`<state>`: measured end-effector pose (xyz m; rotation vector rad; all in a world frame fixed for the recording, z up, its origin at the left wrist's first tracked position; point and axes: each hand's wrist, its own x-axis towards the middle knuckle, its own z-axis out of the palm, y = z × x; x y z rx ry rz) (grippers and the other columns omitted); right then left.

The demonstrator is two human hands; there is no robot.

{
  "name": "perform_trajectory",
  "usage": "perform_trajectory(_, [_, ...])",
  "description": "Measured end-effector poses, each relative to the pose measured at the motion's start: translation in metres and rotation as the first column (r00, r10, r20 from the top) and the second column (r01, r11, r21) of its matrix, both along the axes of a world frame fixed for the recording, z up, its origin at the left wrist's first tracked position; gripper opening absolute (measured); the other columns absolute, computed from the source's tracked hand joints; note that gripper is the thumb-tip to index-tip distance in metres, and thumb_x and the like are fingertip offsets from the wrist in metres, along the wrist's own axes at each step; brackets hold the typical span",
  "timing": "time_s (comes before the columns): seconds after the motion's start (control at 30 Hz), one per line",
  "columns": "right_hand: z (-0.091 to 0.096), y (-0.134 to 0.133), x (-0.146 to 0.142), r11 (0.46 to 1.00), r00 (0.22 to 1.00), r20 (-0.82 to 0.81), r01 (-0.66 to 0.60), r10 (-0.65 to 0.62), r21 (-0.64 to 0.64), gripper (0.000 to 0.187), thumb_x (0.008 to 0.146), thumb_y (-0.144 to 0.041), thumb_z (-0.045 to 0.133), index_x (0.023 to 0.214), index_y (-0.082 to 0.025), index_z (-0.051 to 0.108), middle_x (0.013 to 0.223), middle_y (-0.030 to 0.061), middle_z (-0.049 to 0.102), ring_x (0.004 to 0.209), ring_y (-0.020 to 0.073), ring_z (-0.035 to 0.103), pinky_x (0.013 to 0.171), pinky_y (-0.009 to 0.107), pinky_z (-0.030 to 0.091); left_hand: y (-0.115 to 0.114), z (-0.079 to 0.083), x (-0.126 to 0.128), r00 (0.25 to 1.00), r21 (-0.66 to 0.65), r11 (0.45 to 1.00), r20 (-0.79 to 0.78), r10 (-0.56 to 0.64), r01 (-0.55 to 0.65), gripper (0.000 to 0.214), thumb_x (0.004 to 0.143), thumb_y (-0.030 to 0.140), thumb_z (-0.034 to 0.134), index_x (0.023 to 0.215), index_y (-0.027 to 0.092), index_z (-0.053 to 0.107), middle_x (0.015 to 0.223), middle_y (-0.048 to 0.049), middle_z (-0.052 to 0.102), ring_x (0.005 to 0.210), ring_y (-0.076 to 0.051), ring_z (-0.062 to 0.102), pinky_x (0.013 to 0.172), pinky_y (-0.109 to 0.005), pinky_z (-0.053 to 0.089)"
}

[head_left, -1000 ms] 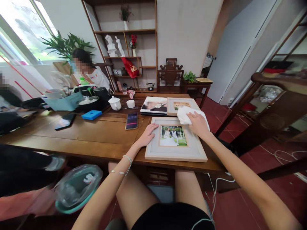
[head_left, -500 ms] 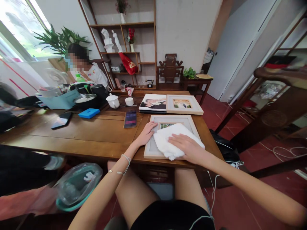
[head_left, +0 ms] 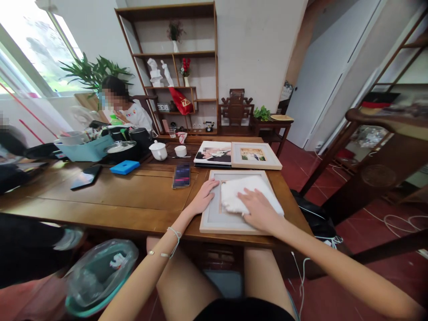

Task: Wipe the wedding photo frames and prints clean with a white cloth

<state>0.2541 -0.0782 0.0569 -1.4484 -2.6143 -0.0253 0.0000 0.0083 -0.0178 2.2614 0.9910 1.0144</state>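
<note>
A pale wooden picture frame (head_left: 204,223) lies flat at the table's front edge, its picture mostly covered by a folded white cloth (head_left: 234,189). My right hand (head_left: 259,209) is flat on top of this cloth, fingers spread, pressing it against the frame. At the frame's left rim rests my left hand (head_left: 203,197), with fingers stretched onto the border and not wrapped around it. A second framed picture (head_left: 256,156) and a photo album (head_left: 213,153) lie just beyond.
On the wooden table (head_left: 150,196) are a phone (head_left: 181,175), a blue block (head_left: 125,167), a white teapot (head_left: 158,150), a white cup (head_left: 180,151) and a dark tablet (head_left: 86,177). A lined bin (head_left: 100,276) stands lower left. Another person (head_left: 125,104) sits across, left.
My right hand has slid the cloth a little across the frame, uncovering more of its lower left. My left hand stays at the rim. The view has tilted slightly upward.
</note>
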Motion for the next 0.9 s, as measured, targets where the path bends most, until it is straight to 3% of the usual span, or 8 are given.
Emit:
perform_trajectory(0.1, [0.002,-0.035,-0.012,0.981,0.984,-0.057,-0.173,0.168,-0.087,0.07,0.067,-0.016,0.053,0.137,-0.012,0.053,0.141,0.0112,0.054,0.136,0.032,0.041,0.112,0.05,0.029,-0.001,-0.001,0.0,1.0,-0.002,1.0,0.007,0.008,-0.008,0.047,0.092,0.023,0.043,0.138,0.02,0.05,0.148,-0.0127,0.044,0.142,-0.028,0.031,0.12,-0.05,0.019])
perform_trajectory(0.17, [0.002,-0.04,-0.011,0.97,0.974,-0.087,-0.218,0.21,-0.109,0.072,0.065,-0.014,0.052,0.137,-0.01,0.052,0.143,0.0126,0.053,0.137,0.0322,0.039,0.113,0.051,0.029,-0.001,-0.001,0.0,1.0,-0.005,1.0,0.008,0.011,-0.011,0.047,0.092,0.023,0.043,0.138,0.02,0.051,0.148,-0.0127,0.044,0.142,-0.028,0.031,0.12,-0.05,0.019])
perform_trajectory(0.3, [0.0,-0.002,0.012,0.998,0.999,-0.003,-0.034,0.034,-0.043,0.069,0.067,-0.007,0.051,0.136,-0.009,0.052,0.144,0.0145,0.051,0.139,0.0293,0.037,0.114,0.049,0.026,0.001,0.0,0.001,1.0,-0.009,1.0,0.0,0.002,-0.002,0.047,0.091,0.022,0.044,0.138,0.02,0.051,0.146,-0.0124,0.047,0.142,-0.028,0.032,0.12,-0.051,0.019])
perform_trajectory(0.43, [0.007,0.05,0.035,0.987,0.987,0.016,0.157,-0.158,0.036,0.061,0.075,-0.006,0.048,0.136,-0.004,0.05,0.143,0.0212,0.049,0.14,0.0352,0.033,0.113,0.056,0.023,0.002,0.001,0.001,1.0,-0.012,1.0,0.005,0.0,0.0,0.049,0.09,0.021,0.045,0.139,0.019,0.051,0.146,-0.0134,0.047,0.142,-0.029,0.032,0.119,-0.053,0.019])
perform_trajectory(0.57, [0.015,0.066,0.022,0.974,0.975,0.027,0.221,-0.222,0.042,0.055,0.08,-0.008,0.044,0.134,0.001,0.049,0.143,0.0271,0.046,0.137,0.0429,0.032,0.108,0.063,0.024,0.002,0.0,0.001,1.0,-0.009,1.0,0.014,0.004,-0.004,0.048,0.09,0.022,0.046,0.138,0.02,0.052,0.144,-0.0122,0.049,0.141,-0.028,0.034,0.119,-0.053,0.02])
perform_trajectory(0.73, [0.015,0.016,-0.03,0.993,0.996,0.064,0.066,-0.06,-0.102,0.061,0.076,-0.01,0.049,0.136,-0.001,0.048,0.144,0.0255,0.047,0.135,0.043,0.037,0.104,0.063,0.032,0.005,-0.004,0.002,0.999,0.006,1.0,0.037,0.016,-0.016,0.043,0.097,0.03,0.039,0.135,0.02,0.054,0.143,-0.0131,0.05,0.14,-0.027,0.035,0.119,-0.051,0.022])
perform_trajectory(0.9, [0.019,-0.044,-0.052,0.945,0.961,-0.009,-0.275,0.278,-0.177,0.065,0.071,-0.01,0.05,0.134,0.003,0.048,0.141,0.027,0.049,0.136,0.0382,0.039,0.109,0.055,0.033,0.004,-0.006,0.0,0.999,0.009,1.0,0.045,0.025,-0.025,0.043,0.099,0.035,0.036,0.135,0.02,0.054,0.142,-0.0131,0.049,0.139,-0.025,0.036,0.119,-0.049,0.022])
